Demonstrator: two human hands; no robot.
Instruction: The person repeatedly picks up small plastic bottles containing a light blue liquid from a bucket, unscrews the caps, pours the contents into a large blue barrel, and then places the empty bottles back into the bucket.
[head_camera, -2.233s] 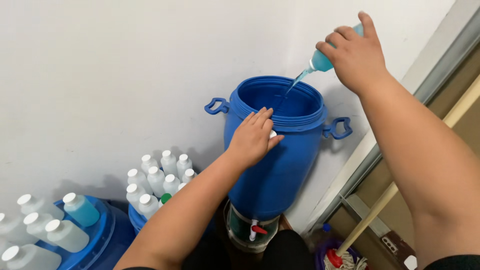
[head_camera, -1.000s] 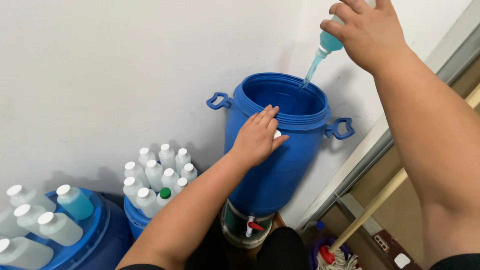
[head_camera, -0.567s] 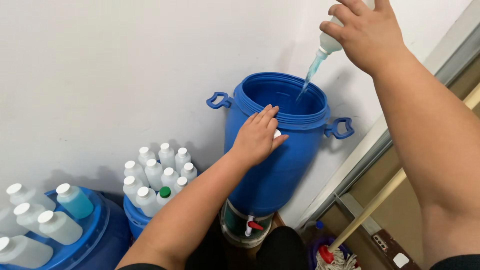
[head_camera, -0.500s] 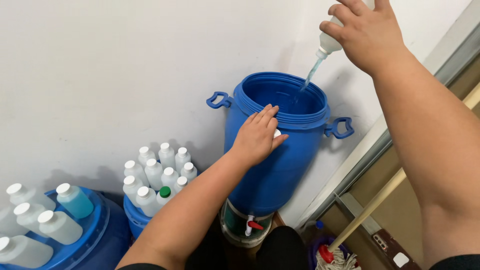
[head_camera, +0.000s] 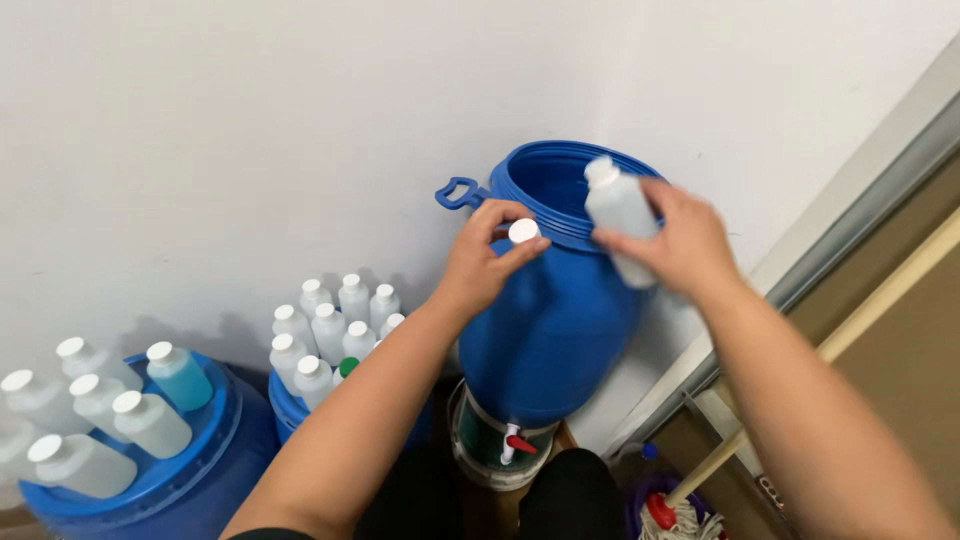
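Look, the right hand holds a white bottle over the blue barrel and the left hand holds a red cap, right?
Not quite: the cap in the left hand is white, not red, as the head view shows. The right hand does hold a white bottle over the blue barrel.

Down on the floor (head_camera: 610, 470), against the white wall, a small green bucket (head_camera: 490, 455) stands at the centre and bears the big blue drum (head_camera: 550, 330) on top, a red-and-white tap (head_camera: 512, 442) poking out low. To the left sits a blue tub (head_camera: 290, 400) packed with white capped bottles (head_camera: 330, 330). Far left, a larger blue tub (head_camera: 190, 490) carries more bottles (head_camera: 90, 410), one teal (head_camera: 178, 375). On the right, a mop head (head_camera: 680, 515) lies with its pale handle (head_camera: 830, 350) slanting up.
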